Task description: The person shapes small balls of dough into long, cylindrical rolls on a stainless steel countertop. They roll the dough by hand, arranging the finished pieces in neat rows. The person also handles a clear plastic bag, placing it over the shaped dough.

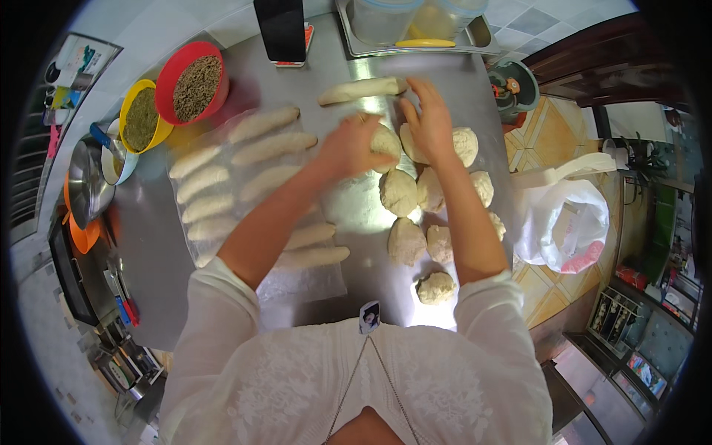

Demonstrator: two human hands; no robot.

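Observation:
A long pale dough roll (362, 90) lies crosswise near the far side of the steel table. My right hand (429, 119) has its fingers stretched and apart, fingertips by the roll's right end; whether they touch it I cannot tell. My left hand (348, 148) is smeared by motion, just in front of the roll and beside a dough ball (386, 147). Several more rounded dough pieces (399, 193) sit in loose rows under and around my right forearm. To the left, several shaped dough rolls (204, 180) lie in two columns on a clear plastic sheet (304, 288), partly hidden by my left arm.
A red bowl (163, 85) and a yellow bowl (165, 132) with crumbly fillings stand at the back left. A black phone (280, 30) and a metal tray (363, 50) with containers are at the back. A white bag (530, 230) stands right of the table.

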